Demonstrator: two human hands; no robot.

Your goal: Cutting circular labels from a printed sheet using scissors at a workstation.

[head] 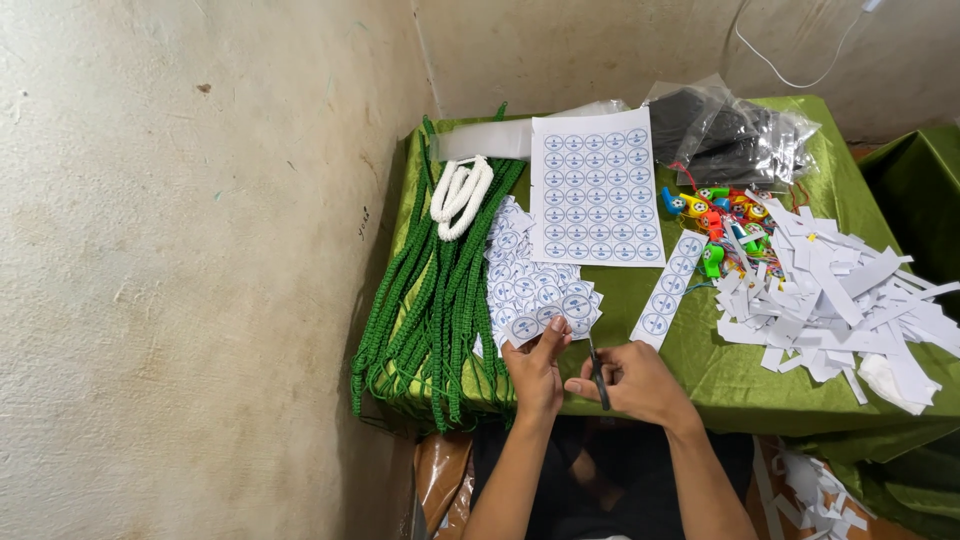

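I see my left hand at the near edge of the green-covered surface, its fingers pinching a small cut sticker square. My right hand, just beside it, has its fingers closed around a pair of dark scissors, blades pointing away from me. A pile of cut sticker squares lies just beyond the left hand, with a narrow sticker strip to its right and a full sticker sheet farther back. Green cords hang over the left edge, a white cord on top. Paper scraps are heaped on the right, beside colourful whistles and dark plastic bags.
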